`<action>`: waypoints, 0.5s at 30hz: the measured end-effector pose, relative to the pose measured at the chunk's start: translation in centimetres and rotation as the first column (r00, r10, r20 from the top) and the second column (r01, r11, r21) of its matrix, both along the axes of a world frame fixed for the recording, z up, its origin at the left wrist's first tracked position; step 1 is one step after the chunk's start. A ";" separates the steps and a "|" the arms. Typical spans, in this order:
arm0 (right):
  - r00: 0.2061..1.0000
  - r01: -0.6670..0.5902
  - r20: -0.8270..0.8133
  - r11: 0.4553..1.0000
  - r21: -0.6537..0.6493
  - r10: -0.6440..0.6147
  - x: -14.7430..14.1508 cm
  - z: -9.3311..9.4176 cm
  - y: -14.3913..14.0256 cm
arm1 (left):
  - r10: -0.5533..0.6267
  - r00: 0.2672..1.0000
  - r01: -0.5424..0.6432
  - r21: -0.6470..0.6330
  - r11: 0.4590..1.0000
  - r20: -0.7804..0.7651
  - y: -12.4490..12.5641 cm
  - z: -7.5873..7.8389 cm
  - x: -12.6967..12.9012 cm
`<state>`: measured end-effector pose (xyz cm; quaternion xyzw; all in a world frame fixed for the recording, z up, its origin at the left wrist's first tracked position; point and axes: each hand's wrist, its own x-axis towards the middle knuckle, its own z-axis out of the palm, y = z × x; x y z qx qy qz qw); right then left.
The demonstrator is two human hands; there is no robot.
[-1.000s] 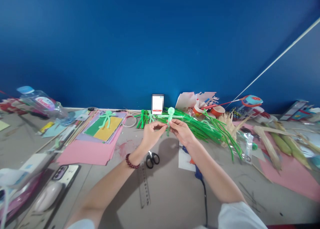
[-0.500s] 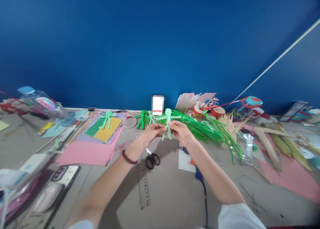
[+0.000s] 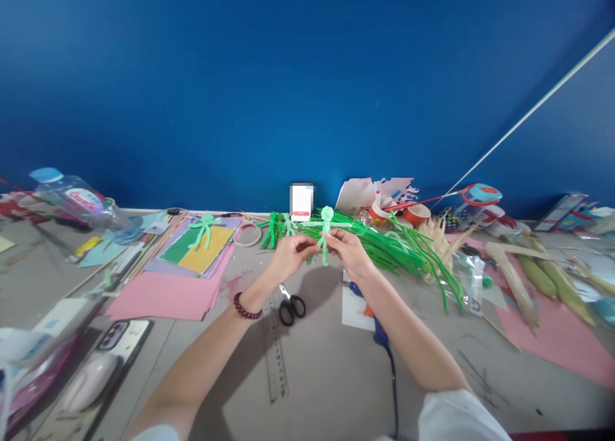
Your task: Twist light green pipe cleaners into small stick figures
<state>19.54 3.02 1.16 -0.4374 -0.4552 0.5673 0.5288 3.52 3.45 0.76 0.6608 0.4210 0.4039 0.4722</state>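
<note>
Two bare forearms, both uncovered from wrist to above the elbow. Around the left wrist, a bracelet (image 3: 246, 307) of round dark-red beads. At the lower edge, short white sleeves: a broad fold on the right arm (image 3: 459, 418), only a pale sliver on the left (image 3: 156, 433). No rings visible on the fingers.

Black-handled scissors (image 3: 292, 306) lie at the tabletop's (image 3: 327, 377) centre, a clear ruler (image 3: 277, 357) at six o'clock of them, pink paper sheets (image 3: 168, 293) at nine o'clock, a heap of green pipe cleaners (image 3: 408, 252) at two o'clock, and corn cobs (image 3: 552, 277) far at three o'clock.
</note>
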 end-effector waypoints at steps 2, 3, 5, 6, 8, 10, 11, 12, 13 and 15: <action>1.000 0.006 -0.019 1.000 -0.010 -0.007 0.1 0.0 0.2 | -0.050 0.998 0.053 -0.069 0.996 0.044 0.2 -0.1 -0.1; 1.000 0.009 -0.029 1.000 -0.011 -0.009 0.2 -0.1 0.2 | -0.060 0.997 0.065 -0.092 0.994 0.054 0.3 -0.1 -0.2; 0.999 0.012 -0.044 1.000 -0.011 -0.012 0.2 -0.2 0.3 | -0.064 0.997 0.070 -0.112 0.991 0.050 0.2 0.0 -0.3; 0.999 0.016 -0.051 1.000 -0.009 -0.016 0.2 -0.3 0.4 | -0.069 0.997 0.074 -0.115 0.991 0.044 0.1 0.1 -0.3; 0.998 0.028 -0.061 1.000 -0.005 -0.028 0.2 -0.4 0.5 | -0.083 0.996 0.086 -0.107 0.990 0.030 -0.1 0.2 -0.2; 0.997 0.041 -0.066 0.999 -0.002 -0.041 0.2 -0.5 0.5 | -0.099 0.995 0.100 -0.082 0.992 0.010 -0.4 0.3 -0.1; 0.997 0.045 -0.065 0.999 -0.003 -0.045 0.2 -0.5 0.6 | -0.103 0.995 0.103 -0.062 0.993 -0.006 -0.6 0.3 -0.1; 0.997 0.049 -0.062 0.999 -0.006 -0.049 0.2 -0.6 0.6 | -0.107 0.994 0.105 -0.041 0.994 -0.030 -0.7 0.4 0.0; 0.997 0.053 -0.057 0.999 -0.010 -0.054 0.2 -0.6 0.7 | -0.116 0.991 0.115 -0.020 0.993 -0.060 -0.8 0.4 0.0; 0.997 0.058 -0.045 0.998 -0.021 -0.059 0.2 -0.7 0.7 | -0.145 0.981 0.149 0.022 0.989 -0.129 -0.9 0.5 0.0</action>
